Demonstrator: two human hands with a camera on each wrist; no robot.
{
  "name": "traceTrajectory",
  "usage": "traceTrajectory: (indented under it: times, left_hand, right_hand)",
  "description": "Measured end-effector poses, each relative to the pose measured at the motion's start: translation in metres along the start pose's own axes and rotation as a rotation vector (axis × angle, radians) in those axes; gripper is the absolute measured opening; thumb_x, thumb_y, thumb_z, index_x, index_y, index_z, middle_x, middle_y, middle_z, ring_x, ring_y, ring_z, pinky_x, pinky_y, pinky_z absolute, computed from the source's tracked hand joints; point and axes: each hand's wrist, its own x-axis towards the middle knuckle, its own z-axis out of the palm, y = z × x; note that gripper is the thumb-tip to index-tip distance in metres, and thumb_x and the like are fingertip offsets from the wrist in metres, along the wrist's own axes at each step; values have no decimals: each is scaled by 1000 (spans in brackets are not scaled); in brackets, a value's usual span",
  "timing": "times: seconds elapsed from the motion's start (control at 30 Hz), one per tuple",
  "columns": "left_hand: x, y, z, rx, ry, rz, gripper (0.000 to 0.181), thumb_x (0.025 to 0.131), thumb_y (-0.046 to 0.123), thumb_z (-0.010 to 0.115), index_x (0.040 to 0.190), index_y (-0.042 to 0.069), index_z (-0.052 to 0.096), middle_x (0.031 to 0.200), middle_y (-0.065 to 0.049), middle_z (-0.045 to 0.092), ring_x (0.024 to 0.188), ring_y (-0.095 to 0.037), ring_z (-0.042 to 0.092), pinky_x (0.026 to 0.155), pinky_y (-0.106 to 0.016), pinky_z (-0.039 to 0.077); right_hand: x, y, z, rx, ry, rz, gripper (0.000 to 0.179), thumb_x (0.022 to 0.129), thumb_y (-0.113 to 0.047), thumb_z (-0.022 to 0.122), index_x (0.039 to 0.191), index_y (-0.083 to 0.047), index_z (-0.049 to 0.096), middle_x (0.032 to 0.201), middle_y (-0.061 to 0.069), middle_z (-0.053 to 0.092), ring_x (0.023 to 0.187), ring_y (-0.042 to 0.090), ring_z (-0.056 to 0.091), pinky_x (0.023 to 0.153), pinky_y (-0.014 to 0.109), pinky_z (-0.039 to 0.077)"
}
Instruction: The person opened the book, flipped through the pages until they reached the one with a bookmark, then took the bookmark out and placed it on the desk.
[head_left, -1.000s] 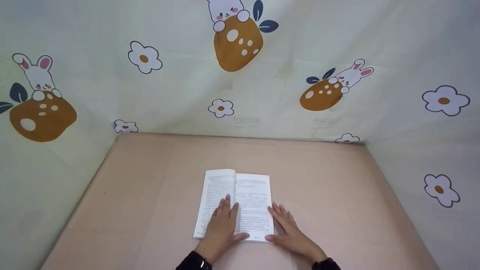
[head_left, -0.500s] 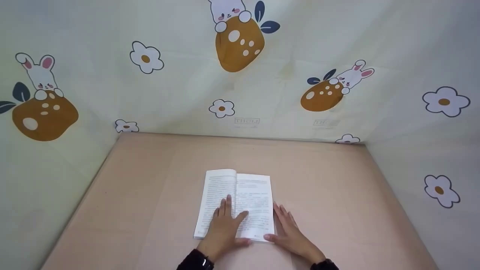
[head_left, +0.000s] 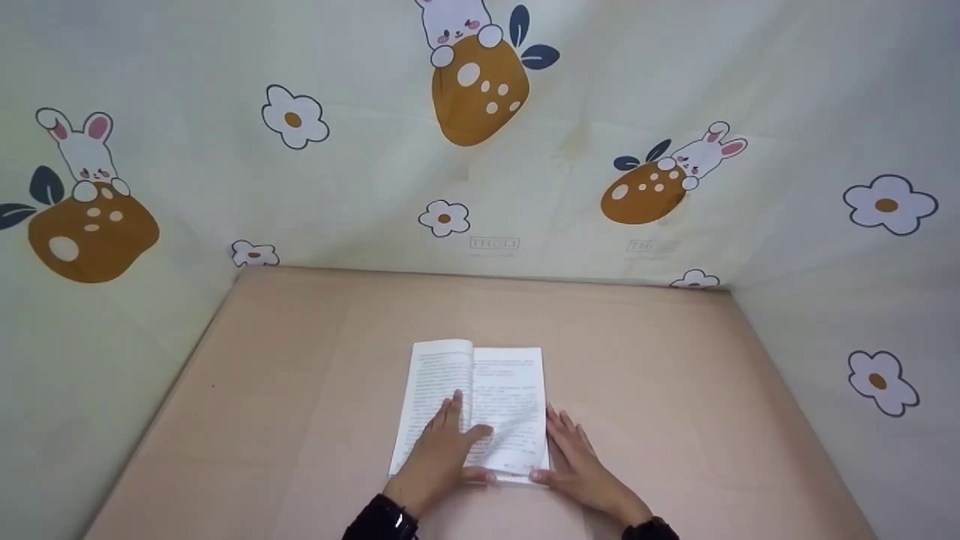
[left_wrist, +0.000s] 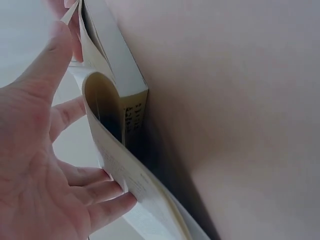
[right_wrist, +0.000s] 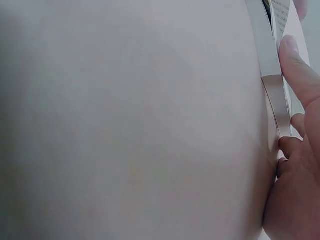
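An open book (head_left: 506,382) lies face up, its left page (head_left: 435,367) curving up towards the middle. My left hand (head_left: 435,454) rests across the left page with fingers extended. Its index finger reaches over the right page, and its thumb is at the lower edge. In the left wrist view, the left hand (left_wrist: 45,165) has three fingertips against the curved pages (left_wrist: 140,185), above the thick page block. My right hand (head_left: 589,469) lies along the book's right edge, thumb at the lower right corner. In the right wrist view, the right thumb (right_wrist: 297,67) touches that corner, where a page stands raised.
The book lies on a plain pinkish-beige tabletop (head_left: 300,360). Pale fabric walls (head_left: 360,165) printed with rabbits, fruit and flowers rise at the back and on both sides.
The left hand has slid slightly left; its index finger has moved onto the right page. Near the lower right, the top page has lifted a little. The right fingers have shifted off the page edge.
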Motion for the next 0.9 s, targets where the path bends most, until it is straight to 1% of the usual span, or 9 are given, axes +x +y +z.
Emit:
traceTrajectory:
  times: [0.17,0.23,0.33,0.53,0.73,0.9]
  left_hand:
    - [-1,-3,-5,-57,-21,-7,67,67,51,68,123,15,59,141,-36,30,128,-50,34,101,-56,38]
    - [-1,-4,-5,-61,-23,-16,63,70,49,68,122,14,60,141,-35,31,128,-50,35,100,-56,38]
    - [-1,-5,-4,-61,-26,-50,54,77,44,68,120,13,60,142,-33,33,129,-48,37,99,-56,39]
    - [0,-3,3,-29,17,-84,43,83,36,65,117,9,61,140,-30,38,128,-45,39,99,-55,40]
    - [1,-2,6,26,27,-109,50,89,35,57,124,-1,55,140,-30,38,129,-42,40,99,-52,41]
    - [0,0,5,10,50,-121,52,90,31,57,126,-6,49,137,-30,40,126,-41,43,98,-50,43]
  right_hand:
    - [0,0,0,8,-12,27,85,83,-38,66,147,-4,22,155,19,12,141,43,-3,110,56,-10]
    - [0,0,0,8,-15,32,85,82,-38,66,147,-5,23,155,20,11,141,43,-3,110,56,-10]
    - [0,-1,0,3,-14,34,83,83,-38,66,147,-7,23,155,20,11,141,44,-2,110,59,-8]
    - [0,-1,-1,13,-17,39,80,85,-34,64,148,-8,22,155,20,10,141,45,-4,109,60,-9]
    - [1,0,0,17,-20,42,79,85,-34,64,148,-8,23,155,19,10,141,44,-4,109,61,-9]
    - [1,0,0,12,-16,52,80,84,-36,65,148,-8,23,155,19,10,141,44,-3,110,60,-9]
